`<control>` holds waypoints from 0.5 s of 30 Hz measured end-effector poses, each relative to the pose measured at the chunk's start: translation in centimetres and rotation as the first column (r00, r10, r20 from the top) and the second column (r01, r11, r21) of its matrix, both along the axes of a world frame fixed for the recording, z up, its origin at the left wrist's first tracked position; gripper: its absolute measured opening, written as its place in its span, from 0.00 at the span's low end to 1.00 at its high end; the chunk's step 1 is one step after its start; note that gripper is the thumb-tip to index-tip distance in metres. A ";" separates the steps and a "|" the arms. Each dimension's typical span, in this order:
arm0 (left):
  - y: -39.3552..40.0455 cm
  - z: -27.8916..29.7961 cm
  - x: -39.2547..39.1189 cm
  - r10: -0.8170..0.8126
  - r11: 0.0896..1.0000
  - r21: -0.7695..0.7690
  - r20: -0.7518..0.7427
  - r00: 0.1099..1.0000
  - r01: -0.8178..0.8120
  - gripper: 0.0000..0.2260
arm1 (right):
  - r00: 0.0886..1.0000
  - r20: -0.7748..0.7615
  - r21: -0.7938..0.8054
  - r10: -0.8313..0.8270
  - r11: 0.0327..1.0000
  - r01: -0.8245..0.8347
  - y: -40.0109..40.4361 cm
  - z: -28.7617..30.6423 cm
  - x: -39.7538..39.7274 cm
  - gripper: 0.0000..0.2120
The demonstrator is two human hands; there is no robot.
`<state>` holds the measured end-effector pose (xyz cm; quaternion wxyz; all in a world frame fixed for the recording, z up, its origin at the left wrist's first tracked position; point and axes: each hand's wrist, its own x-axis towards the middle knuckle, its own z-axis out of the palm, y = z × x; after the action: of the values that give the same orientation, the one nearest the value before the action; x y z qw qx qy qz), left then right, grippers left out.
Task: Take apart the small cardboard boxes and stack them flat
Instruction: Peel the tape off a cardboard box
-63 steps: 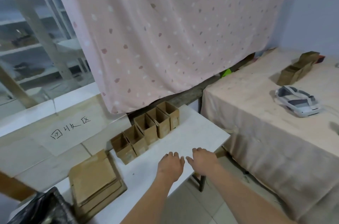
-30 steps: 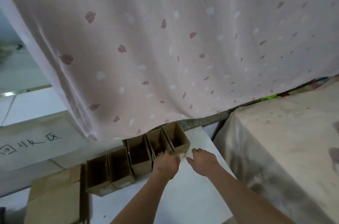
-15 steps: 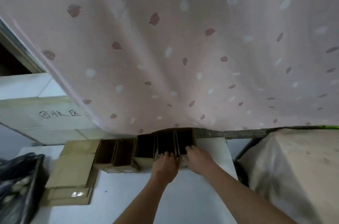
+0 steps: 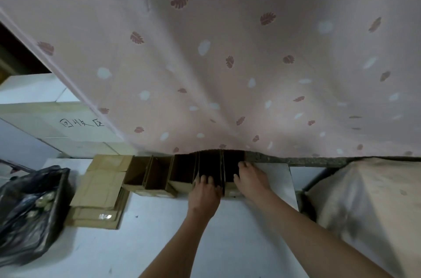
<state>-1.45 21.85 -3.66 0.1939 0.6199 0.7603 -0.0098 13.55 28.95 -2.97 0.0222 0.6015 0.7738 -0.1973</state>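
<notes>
Pink curtain (image 4: 227, 61), thin cloth printed with leaves, fills the far side of my view and drapes onto the white surface (image 4: 159, 243). To the right sits a table under a rumpled beige cover (image 4: 369, 198); at near left, a crinkly black bag (image 4: 29, 209). Flattened brown cardboard (image 4: 100, 186) is stacked left of a row of five small open boxes (image 4: 157, 175) along the far edge. Both hands are on the rightmost box (image 4: 232, 164): my right hand (image 4: 252, 178) curls over its right wall, my left hand (image 4: 205, 193) hooks fingers over the near rims where it meets its neighbour. The boxes touch wall to wall, so I judge lifting one could drag the next along. The curtain hem rests on their far rims and may snag. Thin corrugated walls could tear rather than unfold.
</notes>
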 end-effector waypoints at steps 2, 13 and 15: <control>-0.5 -0.2 0.5 0.154 0.985 0.076 0.051 0.987 -0.157 0.19 | 0.995 -0.028 0.020 -0.093 0.995 0.094 -0.3 0.0 -0.4 0.26; -1.3 -2.3 2.9 0.633 0.762 -0.053 0.272 0.725 -0.645 0.35 | 0.886 -0.121 -0.212 -0.448 0.883 0.418 -0.8 -1.9 -4.1 0.49; -1.1 -3.0 2.9 0.658 0.738 -0.093 0.315 0.684 -0.668 0.36 | 0.883 -0.103 -0.214 -0.457 0.877 0.429 -0.7 -2.3 -4.6 0.51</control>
<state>1.45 20.75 -6.69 0.2986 0.2983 0.8895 0.1752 8.96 28.26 -5.25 -0.0265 0.7417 0.5928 -0.3128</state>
